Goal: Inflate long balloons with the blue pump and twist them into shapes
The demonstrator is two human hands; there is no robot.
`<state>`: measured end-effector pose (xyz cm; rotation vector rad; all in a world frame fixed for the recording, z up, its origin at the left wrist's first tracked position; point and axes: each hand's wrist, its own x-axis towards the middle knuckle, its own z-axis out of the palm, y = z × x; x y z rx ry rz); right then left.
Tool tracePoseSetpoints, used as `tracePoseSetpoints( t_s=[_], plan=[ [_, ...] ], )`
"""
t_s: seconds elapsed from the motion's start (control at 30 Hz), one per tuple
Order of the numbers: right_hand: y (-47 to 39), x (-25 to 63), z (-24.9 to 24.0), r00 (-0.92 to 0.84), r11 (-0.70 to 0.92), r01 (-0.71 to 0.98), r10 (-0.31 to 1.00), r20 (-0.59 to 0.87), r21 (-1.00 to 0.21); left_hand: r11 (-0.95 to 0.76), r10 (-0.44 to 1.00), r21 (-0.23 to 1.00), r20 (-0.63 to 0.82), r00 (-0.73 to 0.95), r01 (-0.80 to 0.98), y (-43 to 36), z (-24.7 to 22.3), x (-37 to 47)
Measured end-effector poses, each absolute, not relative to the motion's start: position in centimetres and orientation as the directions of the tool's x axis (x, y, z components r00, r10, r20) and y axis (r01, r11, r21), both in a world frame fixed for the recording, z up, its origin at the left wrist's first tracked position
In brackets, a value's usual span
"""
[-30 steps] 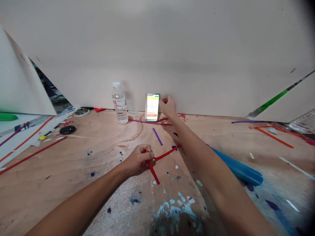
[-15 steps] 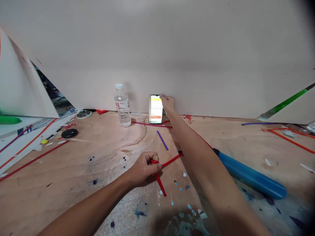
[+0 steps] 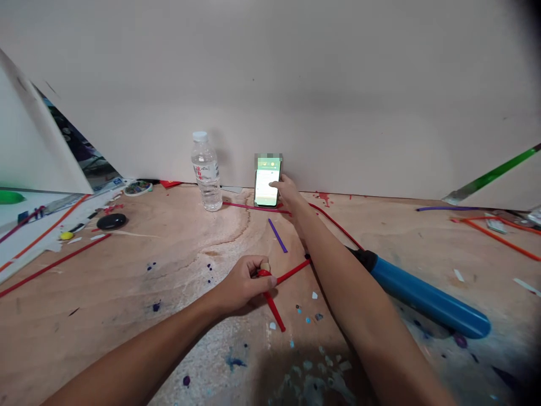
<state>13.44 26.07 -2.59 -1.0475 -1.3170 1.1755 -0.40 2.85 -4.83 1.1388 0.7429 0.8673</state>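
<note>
My left hand point(image 3: 249, 282) is closed on a red balloon point(image 3: 274, 309), pinched between thumb and fingers over the table. One strip of the balloon points down to the right, another up to the right. A lit phone point(image 3: 267, 194) leans upright against the wall. My right hand point(image 3: 288, 192) is at the phone's right side, with a fingertip on or just over the screen; its other fingers are partly curled and hold nothing visible. Just beyond my left hand lies a short purple strip point(image 3: 278, 235).
A water bottle point(image 3: 207, 175) stands left of the phone. A blue pump point(image 3: 431, 296) lies right of my right forearm. Farther left are a black oval object point(image 3: 111, 221) and a long red strip point(image 3: 54, 265). An orange strip point(image 3: 499, 240) lies far right.
My right hand has moved from the phone's upper right edge down to its screen. The screen has changed from a white and yellow display to a green one. My left hand keeps its grip.
</note>
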Motion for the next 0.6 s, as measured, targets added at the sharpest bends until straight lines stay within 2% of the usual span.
tracePoseSetpoints(
  t_s=[0.3,0.6],
  plan=[
    [26.8,12.3,-2.2,0.091,0.244,-0.027,0.966,0.241,-0.969,0.249,0.888,0.94,-0.126,0.442,-0.232,2.4,-3.9,0.0],
    [26.7,12.5,-2.1,0.122,0.253,0.017,0.96,0.253,-0.967,0.235,0.87,0.943,-0.096,0.483,-0.235,2.5,-4.1,-0.2]
  ],
)
